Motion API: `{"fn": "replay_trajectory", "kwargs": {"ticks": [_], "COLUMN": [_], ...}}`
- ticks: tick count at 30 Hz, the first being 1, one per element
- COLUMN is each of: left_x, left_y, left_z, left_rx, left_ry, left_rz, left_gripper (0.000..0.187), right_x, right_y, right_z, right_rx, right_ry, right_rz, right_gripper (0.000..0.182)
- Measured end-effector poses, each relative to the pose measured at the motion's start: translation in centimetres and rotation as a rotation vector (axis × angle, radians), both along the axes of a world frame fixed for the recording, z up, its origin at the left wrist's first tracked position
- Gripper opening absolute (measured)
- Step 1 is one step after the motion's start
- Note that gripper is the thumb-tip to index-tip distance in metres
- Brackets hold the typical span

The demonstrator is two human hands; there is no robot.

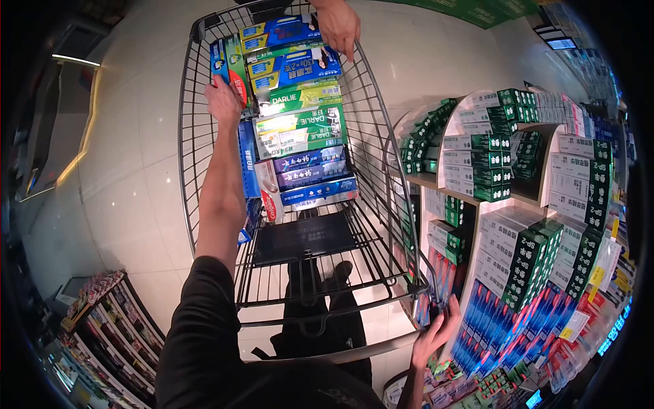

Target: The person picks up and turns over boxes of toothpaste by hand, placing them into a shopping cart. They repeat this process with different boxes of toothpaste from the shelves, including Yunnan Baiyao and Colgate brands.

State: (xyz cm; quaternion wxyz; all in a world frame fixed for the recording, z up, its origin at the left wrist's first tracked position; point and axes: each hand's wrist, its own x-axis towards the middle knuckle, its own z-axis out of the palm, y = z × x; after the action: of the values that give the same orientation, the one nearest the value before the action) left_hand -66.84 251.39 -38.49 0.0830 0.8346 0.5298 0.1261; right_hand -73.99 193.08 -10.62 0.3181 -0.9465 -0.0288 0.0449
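My left hand [225, 100] reaches into the shopping cart [185, 109], its fingers closed on the near end of a green and red toothpaste box [234, 67] at the left side. Beside it lie rows of boxes: blue and yellow ones [289, 67], green Darlie boxes [300, 129], dark blue boxes [310, 167] and a red and white Colgate box [270, 198]. My right hand [436, 332] is at the right end of the cart handle [381, 347], fingers stretched and apart. Another person's hand [338, 28] hangs over the far rim of the cart.
On the right stands a display shelf [470, 269] stacked with white and green boxes [521, 255] and blue packs [487, 320], close to the cart's side. A rack of packets [112, 320] is at the lower left. Pale tiled floor [129, 157] surrounds the cart.
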Motion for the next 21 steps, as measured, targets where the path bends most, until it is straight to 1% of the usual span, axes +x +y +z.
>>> {"fn": "replay_trajectory", "kwargs": {"ticks": [5,6,7,8,9,11,12,13,14,16,17,18,19,20,21], "left_x": [-0.4,-0.3,-0.5,-0.4,-0.8,-1.8,-2.3,-2.4,-2.8,-3.5,-3.7,-3.6,-3.8,-4.4,-5.7], "left_y": [1.3,1.0,0.6,0.1,0.3,1.6,2.8,3.6,4.2,3.0,1.4,-0.3,-3.3,-7.1,-10.5], "left_z": [-1.8,-1.0,-0.3,0.0,-0.9,-4.6,-5.8,-7.0,-6.7,-4.1,-2.1,0.4,4.7,9.6,13.0], "left_rx": [-0.032,-0.055,-0.077,-0.069,-0.067,0.165,0.01,-0.014,-0.128,-0.037,0.017,0.073,0.013,-0.042,-0.103], "left_ry": [-0.084,-0.082,-0.077,-0.039,-0.042,0.07,0.123,0.022,-0.039,0.086,0.046,-0.003,-0.078,-0.154,-0.154], "left_rz": [-0.05,-0.043,-0.029,-0.049,-0.05,-0.219,-0.224,-0.246,-0.277,-0.362,-0.464,-0.575,-0.676,-0.767,-0.832], "left_gripper": [0.036,0.038,0.041,0.053,0.053,0.064,0.071,0.07,0.072,0.071,0.067,0.063,0.059,0.055,0.051], "right_x": [0.2,0.2,0.3,0.4,0.6,0.6,0.6,0.6,0.6,0.7,0.6,1.0,0.8,0.5,0.2], "right_y": [-0.4,-0.3,0.0,0.2,0.2,-0.1,0.5,-0.4,-0.5,-0.3,-0.3,-0.3,-0.5,-0.7,-0.9], "right_z": [-0.3,-0.4,-0.6,-0.7,-0.8,-0.7,-0.5,-1.1,-1.3,-1.4,-1.6,-1.8,-1.9,-1.9,-1.9], "right_rx": [-0.083,-0.086,-0.028,0.032,0.034,-0.02,-0.004,-0.039,-0.015,0.06,0.11,0.154,0.198,0.304,0.421], "right_ry": [-0.053,-0.059,-0.066,-0.071,-0.074,-0.081,-0.078,-0.096,-0.104,-0.088,-0.064,-0.079,-0.092,-0.048,-0.012], "right_rz": [0.041,0.032,0.02,0.01,0.008,0.038,0.005,0.017,0.017,-0.01,-0.045,-0.02,0.0,-0.046,-0.072], "right_gripper": [0.045,0.045,0.046,0.046,0.046,0.046,0.044,0.042,0.04,0.036,0.034,0.033,0.033,0.034,0.035]}}
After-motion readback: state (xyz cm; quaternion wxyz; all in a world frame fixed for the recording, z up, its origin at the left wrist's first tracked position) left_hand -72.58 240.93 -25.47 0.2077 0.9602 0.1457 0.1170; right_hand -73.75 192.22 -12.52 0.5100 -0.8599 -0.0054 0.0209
